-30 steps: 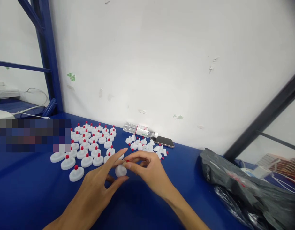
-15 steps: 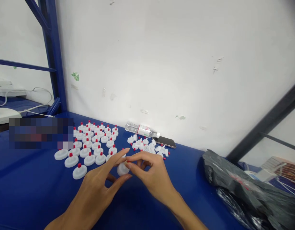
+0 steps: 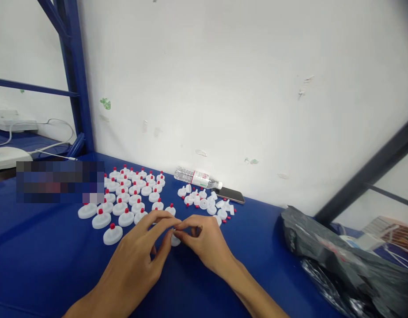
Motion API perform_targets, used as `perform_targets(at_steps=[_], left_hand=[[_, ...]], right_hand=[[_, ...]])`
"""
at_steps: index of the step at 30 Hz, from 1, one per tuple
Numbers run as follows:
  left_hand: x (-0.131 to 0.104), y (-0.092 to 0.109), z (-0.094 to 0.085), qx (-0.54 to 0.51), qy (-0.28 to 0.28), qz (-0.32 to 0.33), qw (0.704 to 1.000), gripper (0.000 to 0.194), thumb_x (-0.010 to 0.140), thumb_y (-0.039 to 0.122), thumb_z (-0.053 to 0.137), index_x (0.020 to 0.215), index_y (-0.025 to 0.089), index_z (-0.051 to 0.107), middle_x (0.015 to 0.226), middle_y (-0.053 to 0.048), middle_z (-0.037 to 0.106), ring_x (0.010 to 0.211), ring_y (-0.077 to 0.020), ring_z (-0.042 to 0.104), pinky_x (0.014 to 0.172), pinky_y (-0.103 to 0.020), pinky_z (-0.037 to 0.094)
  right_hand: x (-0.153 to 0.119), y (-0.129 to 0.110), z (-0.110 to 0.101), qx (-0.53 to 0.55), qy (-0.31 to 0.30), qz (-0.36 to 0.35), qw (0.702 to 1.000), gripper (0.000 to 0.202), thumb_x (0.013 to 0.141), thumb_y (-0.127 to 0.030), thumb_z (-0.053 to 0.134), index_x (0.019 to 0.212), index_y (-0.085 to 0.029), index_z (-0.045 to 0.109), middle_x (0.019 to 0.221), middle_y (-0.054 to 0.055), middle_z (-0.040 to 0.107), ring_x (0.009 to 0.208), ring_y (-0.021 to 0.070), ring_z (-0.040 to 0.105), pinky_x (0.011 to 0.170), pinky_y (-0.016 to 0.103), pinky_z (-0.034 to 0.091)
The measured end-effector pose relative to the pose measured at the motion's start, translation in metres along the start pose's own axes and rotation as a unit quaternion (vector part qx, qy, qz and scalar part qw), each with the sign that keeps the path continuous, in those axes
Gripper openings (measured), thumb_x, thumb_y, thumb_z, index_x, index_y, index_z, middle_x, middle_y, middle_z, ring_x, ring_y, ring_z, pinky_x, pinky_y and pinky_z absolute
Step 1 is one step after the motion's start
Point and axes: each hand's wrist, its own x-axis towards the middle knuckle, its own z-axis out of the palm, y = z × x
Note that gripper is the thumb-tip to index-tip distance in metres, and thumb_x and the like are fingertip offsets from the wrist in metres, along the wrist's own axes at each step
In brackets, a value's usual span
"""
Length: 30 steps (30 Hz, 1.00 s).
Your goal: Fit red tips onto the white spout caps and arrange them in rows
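Observation:
A white nozzle cap [image 3: 175, 240] sits mostly hidden between my hands, low over the blue table. My left hand [image 3: 147, 243] is closed round its left side, thumb and forefinger near its top. My right hand [image 3: 204, 238] pinches at the cap's top, where the small red tip is now covered by fingers. To the left stand many white nozzle caps [image 3: 112, 234] in loose rows, upright with red tips on. Beyond my right hand lies a scattered pile of bare white nozzle caps [image 3: 211, 209] with loose red tips [image 3: 224, 221] among them.
A clear water bottle [image 3: 200, 179] lies by the wall, beside a phone [image 3: 229, 194]. On the right is a crumpled dark plastic bag [image 3: 343, 260]. Blue rack posts [image 3: 78, 79] rise at the left, near white devices with cables. The blue table [image 3: 257, 265] runs up to the wall.
My left fingers have closed in from around the nozzle cap onto it. My right hand stays pinched at its top, and the red tip seen there before is now hidden.

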Motion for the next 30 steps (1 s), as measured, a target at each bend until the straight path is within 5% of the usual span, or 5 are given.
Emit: perform_targets(at_steps=[6,19,25,30], left_hand=[[-0.001,-0.001,0.001,0.047,-0.066,-0.017,0.997,0.030,0.101,0.028,0.047,0.112,0.026,0.075,0.106,-0.004,0.072,0.079,-0.0160,0.072,0.055,-0.022,0.053],[-0.004,-0.005,0.001,0.076,-0.106,-0.012,0.991,0.031,0.102,0.026,0.044,0.098,0.024,0.075,0.091,-0.002,0.075,0.074,-0.0183,0.073,0.066,-0.029,0.054],[-0.004,-0.005,0.001,0.090,-0.154,-0.044,0.983,0.033,0.101,0.028,0.042,0.094,0.025,0.075,0.088,-0.002,0.075,0.075,-0.0199,0.073,0.065,-0.030,0.052],[0.005,-0.012,-0.014,0.136,-0.154,-0.088,0.975,0.031,0.096,0.029,0.045,0.091,0.029,0.076,0.093,-0.001,0.078,0.080,-0.0231,0.075,0.067,-0.031,0.051]], right_hand=[[0.003,0.002,-0.001,0.074,-0.024,0.045,0.996,0.014,0.080,-0.031,0.079,0.090,-0.024,0.085,0.074,0.000,0.072,0.055,0.0105,0.048,0.056,0.025,0.036],[0.001,-0.001,-0.001,0.104,-0.054,0.061,0.991,0.032,0.074,-0.050,0.085,0.087,-0.021,0.086,0.076,0.002,0.071,0.060,0.0114,0.049,0.055,0.024,0.036],[-0.001,-0.003,-0.003,0.089,-0.088,0.067,0.990,0.028,0.074,-0.049,0.086,0.088,-0.025,0.086,0.078,0.000,0.070,0.062,0.0112,0.047,0.055,0.024,0.035],[0.001,-0.009,-0.021,0.022,-0.099,0.017,0.995,0.020,0.079,-0.033,0.085,0.098,-0.029,0.084,0.091,-0.001,0.075,0.065,0.0111,0.051,0.061,0.024,0.041]])
